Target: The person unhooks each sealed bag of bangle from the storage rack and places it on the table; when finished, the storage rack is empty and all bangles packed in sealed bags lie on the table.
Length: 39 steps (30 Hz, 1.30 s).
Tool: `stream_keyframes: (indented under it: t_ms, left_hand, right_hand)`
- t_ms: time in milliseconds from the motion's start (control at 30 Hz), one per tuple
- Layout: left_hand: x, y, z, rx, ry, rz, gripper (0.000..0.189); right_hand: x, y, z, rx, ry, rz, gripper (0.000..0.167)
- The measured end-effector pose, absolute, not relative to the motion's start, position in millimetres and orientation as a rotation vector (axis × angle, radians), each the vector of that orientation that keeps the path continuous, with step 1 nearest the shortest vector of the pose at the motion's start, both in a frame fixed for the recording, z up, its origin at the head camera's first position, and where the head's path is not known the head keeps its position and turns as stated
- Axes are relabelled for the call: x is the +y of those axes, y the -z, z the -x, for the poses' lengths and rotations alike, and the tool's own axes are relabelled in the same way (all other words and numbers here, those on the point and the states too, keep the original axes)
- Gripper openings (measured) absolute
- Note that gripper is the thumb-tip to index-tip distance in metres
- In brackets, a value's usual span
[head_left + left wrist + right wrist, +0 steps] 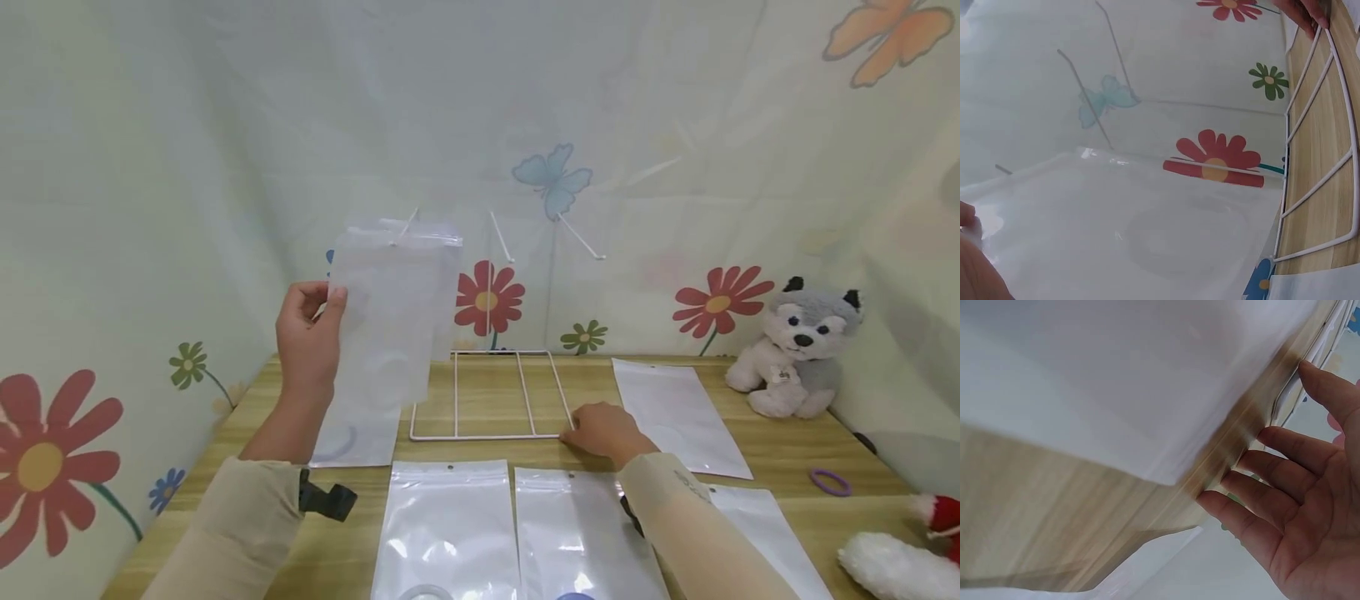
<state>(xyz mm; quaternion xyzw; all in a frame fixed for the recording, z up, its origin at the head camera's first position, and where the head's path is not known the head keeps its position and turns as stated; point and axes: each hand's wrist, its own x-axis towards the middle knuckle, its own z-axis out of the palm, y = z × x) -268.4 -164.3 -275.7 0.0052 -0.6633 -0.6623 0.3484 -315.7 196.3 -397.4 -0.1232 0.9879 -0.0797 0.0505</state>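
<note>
My left hand (307,337) pinches the left edge of a white translucent zip bag (382,308) between thumb and fingers. The bag hangs upright by its top near the left hook (406,227) of a white wire rack, with another bag behind it. A ring-like shape shows faintly through the bag (1179,237) in the left wrist view. At the front right corner of the rack's base (487,437) is my right hand (603,429). Its fingers (1291,450) are spread and gently bent, and the thumb touches the white wire in the right wrist view.
Several zip bags lie flat on the wooden table, including one front centre (450,521) and one at right (675,412). Two more hooks (581,237) project from the rack. A husky plush (802,350), a purple ring (830,482) and a white fluffy thing (896,567) are at right.
</note>
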Motion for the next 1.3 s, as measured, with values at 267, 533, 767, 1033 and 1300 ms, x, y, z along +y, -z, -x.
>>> stream_keyframes:
  t_ms: [267,533,767,1033,1300]
  left_hand:
    - [-167,265,250,-1.695,1.856,-0.062,0.013]
    - [-182,263,226,-1.666,1.973,-0.121,0.016]
    - [-201,271,189,-1.663,2.118,-0.145,0.024]
    - [-240,296,149,-1.761,2.261,-0.022,0.014]
    - [-266,322,125,-1.994,2.211,-0.324,0.032]
  right_hand:
    - [200,398,319,2.998,0.252,0.366,0.03]
    - [201,401,319,2.995,0.243,0.376,0.031]
    - [199,401,317,2.995,0.237,0.403,0.031]
    - [198,399,315,2.987,0.223,0.425,0.029]
    - [195,394,313,2.979,0.193,0.434,0.027]
